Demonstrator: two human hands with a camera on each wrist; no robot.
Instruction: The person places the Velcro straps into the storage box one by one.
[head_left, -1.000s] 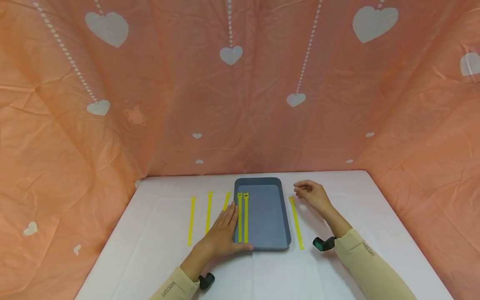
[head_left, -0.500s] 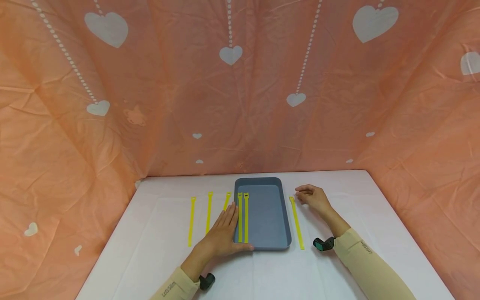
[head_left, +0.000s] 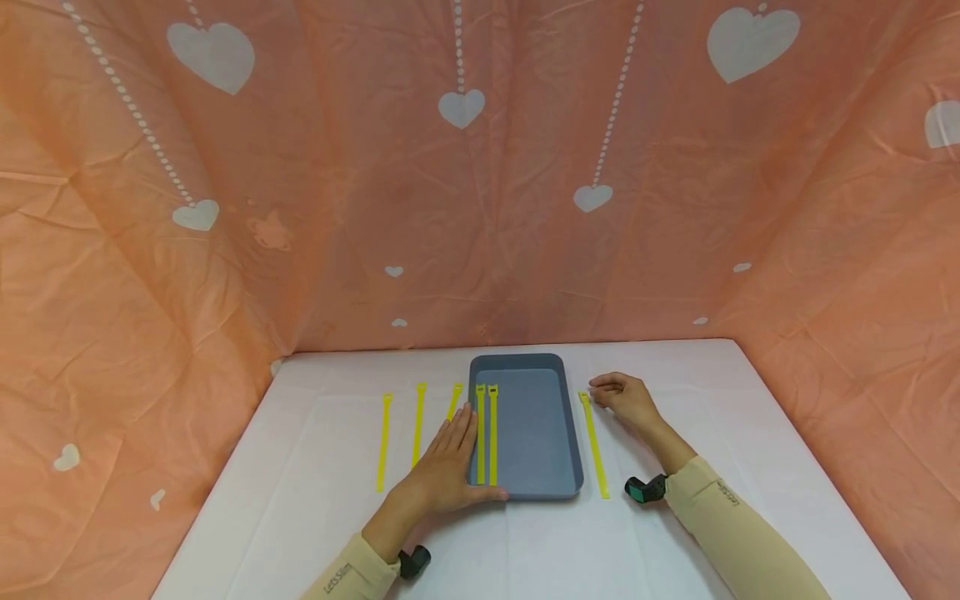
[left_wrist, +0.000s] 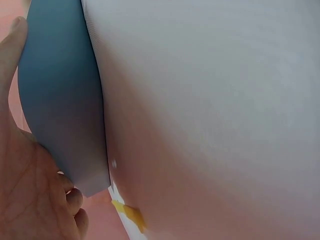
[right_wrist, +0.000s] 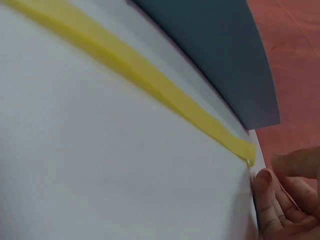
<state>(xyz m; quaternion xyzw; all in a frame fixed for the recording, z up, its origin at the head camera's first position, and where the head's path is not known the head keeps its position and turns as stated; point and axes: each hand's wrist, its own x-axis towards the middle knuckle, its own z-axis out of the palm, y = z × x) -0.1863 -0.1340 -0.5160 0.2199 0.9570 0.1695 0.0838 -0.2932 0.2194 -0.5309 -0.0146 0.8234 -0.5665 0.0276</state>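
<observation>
A shallow blue-grey tray (head_left: 534, 417) lies on the table with two yellow cable ties (head_left: 492, 433) side by side in its left part. My left hand (head_left: 442, 479) rests at the tray's near left corner, fingers straight along its left side and thumb along the near edge. In the left wrist view, the hand (left_wrist: 30, 185) spans the tray wall (left_wrist: 60, 100). My right hand (head_left: 626, 400) hovers right of the tray, fingers loosely bent and holding nothing. Its fingertips are close to the head of another yellow cable tie (head_left: 595, 446), which the right wrist view shows lying flat (right_wrist: 150, 82).
Left of the tray, three more yellow cable ties lie apart: an outer tie (head_left: 384, 442), a middle tie (head_left: 418, 425) and one (head_left: 454, 400) partly hidden by my left hand. A white cloth covers the table (head_left: 300, 483). A peach curtain (head_left: 487, 208) with hearts hangs behind.
My right hand has come slightly lower and nearer, beside the head of the right-hand cable tie. The left hand, tray and cable ties have stayed put.
</observation>
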